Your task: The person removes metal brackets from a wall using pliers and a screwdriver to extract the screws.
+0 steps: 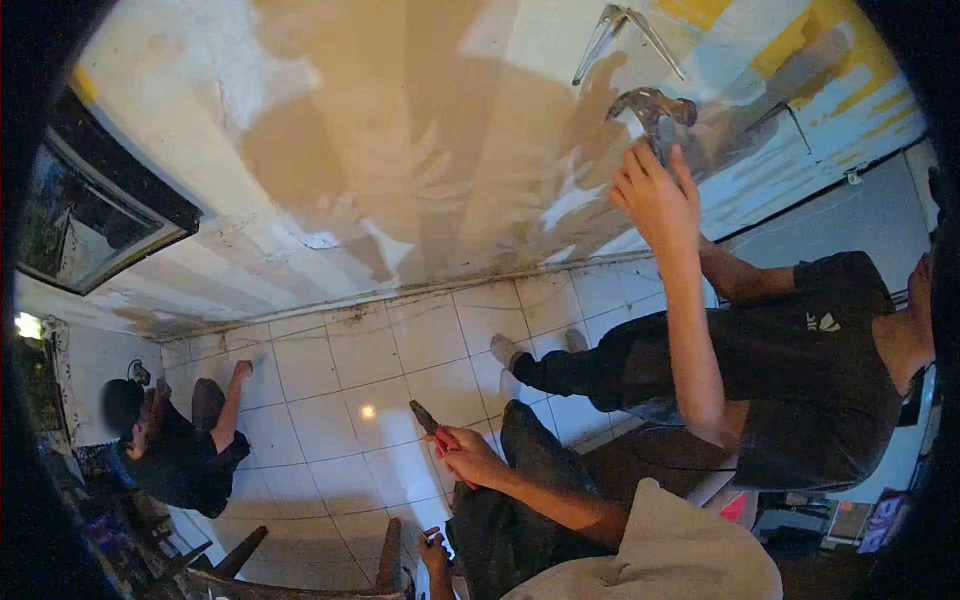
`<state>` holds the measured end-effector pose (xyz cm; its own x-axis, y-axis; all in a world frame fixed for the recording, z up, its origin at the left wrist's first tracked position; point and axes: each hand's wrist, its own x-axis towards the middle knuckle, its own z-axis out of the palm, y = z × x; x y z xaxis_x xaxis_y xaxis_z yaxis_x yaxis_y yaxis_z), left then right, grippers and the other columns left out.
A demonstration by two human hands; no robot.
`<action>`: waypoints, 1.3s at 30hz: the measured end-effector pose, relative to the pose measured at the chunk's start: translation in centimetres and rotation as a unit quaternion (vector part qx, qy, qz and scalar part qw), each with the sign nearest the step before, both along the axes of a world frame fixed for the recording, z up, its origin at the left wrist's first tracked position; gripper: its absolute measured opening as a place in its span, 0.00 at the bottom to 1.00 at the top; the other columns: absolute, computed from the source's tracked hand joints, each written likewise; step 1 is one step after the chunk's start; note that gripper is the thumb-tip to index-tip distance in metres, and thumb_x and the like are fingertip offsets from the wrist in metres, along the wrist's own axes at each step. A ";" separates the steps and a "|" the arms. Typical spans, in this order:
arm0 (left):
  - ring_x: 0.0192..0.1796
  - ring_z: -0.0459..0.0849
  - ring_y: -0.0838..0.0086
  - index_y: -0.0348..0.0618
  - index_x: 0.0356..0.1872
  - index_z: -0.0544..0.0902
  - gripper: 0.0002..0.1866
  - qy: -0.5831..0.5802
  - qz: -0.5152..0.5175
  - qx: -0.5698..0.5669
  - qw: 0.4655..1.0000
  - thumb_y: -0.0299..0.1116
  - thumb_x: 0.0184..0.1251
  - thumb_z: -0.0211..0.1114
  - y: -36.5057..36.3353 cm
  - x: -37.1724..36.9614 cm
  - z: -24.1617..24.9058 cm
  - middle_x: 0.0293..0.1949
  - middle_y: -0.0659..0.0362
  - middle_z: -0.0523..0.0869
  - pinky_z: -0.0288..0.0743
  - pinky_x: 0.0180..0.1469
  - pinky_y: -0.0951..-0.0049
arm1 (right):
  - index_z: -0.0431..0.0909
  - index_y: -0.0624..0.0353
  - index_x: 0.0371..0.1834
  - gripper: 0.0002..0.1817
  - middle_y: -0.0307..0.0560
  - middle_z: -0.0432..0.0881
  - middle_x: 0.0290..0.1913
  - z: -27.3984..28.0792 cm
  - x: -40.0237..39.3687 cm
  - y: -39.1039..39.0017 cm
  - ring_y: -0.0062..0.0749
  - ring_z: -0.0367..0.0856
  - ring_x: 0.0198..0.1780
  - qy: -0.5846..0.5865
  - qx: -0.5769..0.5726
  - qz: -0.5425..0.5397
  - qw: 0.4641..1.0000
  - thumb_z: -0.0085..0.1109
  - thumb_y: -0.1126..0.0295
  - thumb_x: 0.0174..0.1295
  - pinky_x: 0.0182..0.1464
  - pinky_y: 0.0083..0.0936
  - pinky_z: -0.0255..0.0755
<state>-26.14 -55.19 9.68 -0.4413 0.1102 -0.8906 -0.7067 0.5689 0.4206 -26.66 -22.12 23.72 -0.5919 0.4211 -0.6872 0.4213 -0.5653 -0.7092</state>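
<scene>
My right hand, at the end of a beige sleeve, is closed around red-handled pliers, whose dark jaws point up and left over the tiled floor. Low in the view, beside the dark trousers, my left hand has its fingers curled on something small that I cannot make out. A co-worker in a black T-shirt raises a claw hammer by the painted wall. Just above the hammer head is a V-shaped metal bracket, which casts a shadow to its right.
Another person in dark clothes sits low at the left. A dark-framed window or panel is on the wall's left. White tiles cover the floor. Wooden stool legs stand at the bottom, and assorted items lie at the lower right.
</scene>
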 end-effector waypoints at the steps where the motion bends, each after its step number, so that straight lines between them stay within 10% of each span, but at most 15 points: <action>1: 0.14 0.65 0.82 0.40 0.44 0.79 0.09 0.014 -0.004 -0.003 1.000 0.23 0.63 0.61 -0.7 0.4 -0.4 0.21 0.63 0.74 0.59 0.13 0.77 | 0.74 0.62 0.57 0.22 0.37 0.74 0.33 0.4 -0.3 -0.1 0.18 0.73 0.22 -0.001 0.000 0.014 1.000 0.46 0.80 0.57 0.21 0.19 0.69; 22: 0.15 0.66 0.81 0.41 0.41 0.81 0.07 0.072 -0.032 0.033 0.996 0.22 0.65 0.60 -10.0 3.2 -5.6 0.23 0.63 0.75 0.60 0.15 0.76 | 0.73 0.62 0.57 0.22 0.36 0.74 0.33 -1.3 -4.6 -0.5 0.19 0.73 0.25 0.020 0.038 0.006 0.999 0.45 0.81 0.57 0.22 0.20 0.70; 24: 0.17 0.68 0.80 0.43 0.43 0.80 0.07 0.025 -0.030 -0.033 0.999 0.24 0.66 0.61 -6.1 0.4 0.3 0.24 0.63 0.75 0.62 0.16 0.76 | 0.73 0.61 0.57 0.23 0.36 0.74 0.33 -1.0 -4.9 -0.9 0.19 0.73 0.25 0.004 0.026 0.002 1.000 0.45 0.81 0.57 0.22 0.20 0.70; 39: 0.17 0.70 0.79 0.44 0.47 0.78 0.10 0.010 -0.103 -0.037 0.994 0.27 0.65 0.59 1.3 -9.7 1.5 0.25 0.60 0.77 0.65 0.16 0.75 | 0.72 0.59 0.59 0.23 0.36 0.73 0.34 -8.1 -9.6 3.6 0.18 0.74 0.24 -0.017 -0.025 -0.058 0.998 0.45 0.80 0.58 0.21 0.19 0.69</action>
